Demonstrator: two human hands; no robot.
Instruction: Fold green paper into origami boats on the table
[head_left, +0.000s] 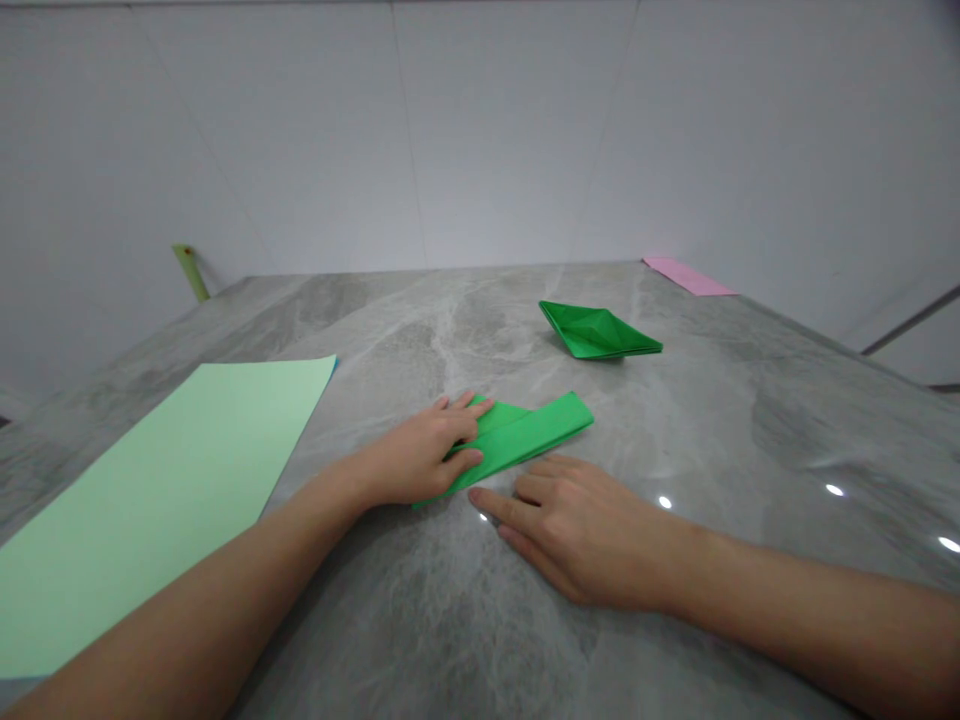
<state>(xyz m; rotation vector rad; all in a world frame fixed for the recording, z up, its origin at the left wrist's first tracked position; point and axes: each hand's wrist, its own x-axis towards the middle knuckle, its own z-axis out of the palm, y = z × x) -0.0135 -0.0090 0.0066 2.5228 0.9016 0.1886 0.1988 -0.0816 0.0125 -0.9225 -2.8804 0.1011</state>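
A sheet of bright green paper (pixel 525 437), folded with a long band along its near edge, lies on the grey marbled table. On its left part rests my left hand (pixel 427 450), fingers spread and pressing it down, covering some of the folds. My right hand (pixel 574 520) is just on the near side of the paper, index finger extended by its lower edge and the other fingers partly curled. Nothing shows in its grasp. Beyond the hands sits a finished-looking green paper boat (pixel 596 333), touched by neither hand.
A stack of pale green paper (pixel 180 470) lies at the left, partly under my left forearm. Pink paper (pixel 688 276) is at the far right edge. A yellow-green strip (pixel 190 270) stands at the far left corner, and a white wall (pixel 480 130) closes off the back.
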